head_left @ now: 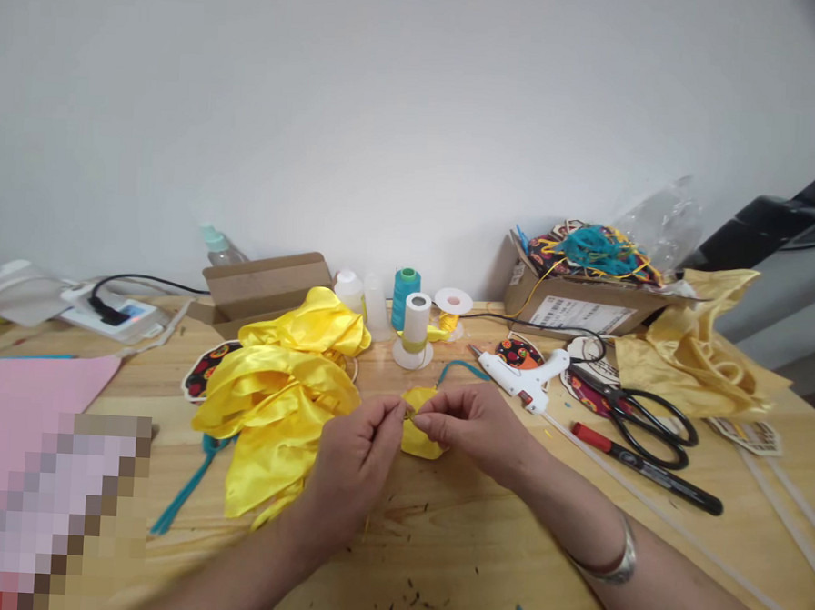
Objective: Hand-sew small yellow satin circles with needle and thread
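My left hand [362, 457] and my right hand [473, 427] meet over the middle of the table. Both are closed, thumbs and fingertips pinching a tiny dark-yellow thing [410, 413] too small to make out. Just behind and below the fingertips is a small yellow satin piece [422, 442], partly covered by the hands. A large bunched heap of shiny yellow satin fabric [280, 398] lies to the left, close against my left hand. From under it sticks out a teal tassel [189, 492].
A white glue gun [523, 377], black-handled scissors [651, 422] and a red-capped marker [651, 471] lie right. Behind stand a white spool [416, 324], teal thread cone [406, 296] and open cardboard box [578, 300]. Pink sheet [26, 412] is left; dark scraps [411, 601] lie in front.
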`<move>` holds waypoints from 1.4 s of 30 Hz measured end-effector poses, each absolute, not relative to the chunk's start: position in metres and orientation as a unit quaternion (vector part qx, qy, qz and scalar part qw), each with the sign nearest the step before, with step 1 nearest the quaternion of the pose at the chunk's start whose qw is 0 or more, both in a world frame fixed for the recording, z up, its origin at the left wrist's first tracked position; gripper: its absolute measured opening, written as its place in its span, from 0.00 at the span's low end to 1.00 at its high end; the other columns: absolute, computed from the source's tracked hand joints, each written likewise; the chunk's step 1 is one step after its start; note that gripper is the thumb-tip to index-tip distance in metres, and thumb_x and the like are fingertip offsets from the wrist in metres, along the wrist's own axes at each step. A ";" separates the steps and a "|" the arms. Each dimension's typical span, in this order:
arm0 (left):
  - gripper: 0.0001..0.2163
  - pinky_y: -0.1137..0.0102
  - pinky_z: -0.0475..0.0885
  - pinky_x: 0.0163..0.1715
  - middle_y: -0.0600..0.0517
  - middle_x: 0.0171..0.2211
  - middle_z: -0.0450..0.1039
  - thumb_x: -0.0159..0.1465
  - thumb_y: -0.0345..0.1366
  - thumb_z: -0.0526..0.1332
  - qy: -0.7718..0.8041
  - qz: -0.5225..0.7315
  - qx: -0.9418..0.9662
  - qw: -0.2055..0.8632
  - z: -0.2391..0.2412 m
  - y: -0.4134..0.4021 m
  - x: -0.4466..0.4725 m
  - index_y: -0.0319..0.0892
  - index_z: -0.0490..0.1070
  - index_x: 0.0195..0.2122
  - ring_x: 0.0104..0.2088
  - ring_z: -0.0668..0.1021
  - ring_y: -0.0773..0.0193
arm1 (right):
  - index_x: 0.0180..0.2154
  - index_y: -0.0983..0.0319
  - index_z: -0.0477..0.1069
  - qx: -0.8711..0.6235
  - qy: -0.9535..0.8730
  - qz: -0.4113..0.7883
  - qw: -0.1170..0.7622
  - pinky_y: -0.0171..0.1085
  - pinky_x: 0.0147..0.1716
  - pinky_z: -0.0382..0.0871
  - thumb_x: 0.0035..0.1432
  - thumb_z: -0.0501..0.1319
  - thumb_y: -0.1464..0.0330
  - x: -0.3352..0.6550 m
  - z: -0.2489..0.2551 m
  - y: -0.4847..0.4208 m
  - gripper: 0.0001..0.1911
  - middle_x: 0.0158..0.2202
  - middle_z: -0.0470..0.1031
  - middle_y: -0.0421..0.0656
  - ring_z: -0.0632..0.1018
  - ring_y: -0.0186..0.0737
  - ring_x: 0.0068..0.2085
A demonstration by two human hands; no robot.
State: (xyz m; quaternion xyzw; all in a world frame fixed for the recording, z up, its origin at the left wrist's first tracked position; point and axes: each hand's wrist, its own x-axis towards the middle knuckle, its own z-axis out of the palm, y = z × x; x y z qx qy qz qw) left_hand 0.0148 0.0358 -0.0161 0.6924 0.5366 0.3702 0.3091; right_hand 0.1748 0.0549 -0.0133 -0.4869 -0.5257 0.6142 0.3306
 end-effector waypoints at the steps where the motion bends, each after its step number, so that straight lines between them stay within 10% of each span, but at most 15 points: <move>1: 0.11 0.76 0.65 0.22 0.57 0.20 0.71 0.64 0.37 0.53 0.536 0.371 0.693 0.308 -0.016 0.036 0.015 0.42 0.73 0.31 0.21 0.72 0.68 | 0.23 0.65 0.72 -0.485 -0.522 0.617 0.333 0.29 0.20 0.56 0.44 0.66 0.63 0.175 -0.013 0.055 0.12 0.17 0.67 0.36 0.64 0.27 0.20; 42: 0.13 0.77 0.59 0.17 0.61 0.14 0.59 0.65 0.46 0.50 0.561 0.365 0.633 0.388 -0.019 0.033 0.016 0.43 0.66 0.30 0.16 0.64 0.70 | 0.25 0.65 0.69 -0.477 -0.549 0.600 0.333 0.30 0.21 0.55 0.48 0.62 0.65 0.175 -0.014 0.056 0.08 0.19 0.64 0.35 0.63 0.27 0.21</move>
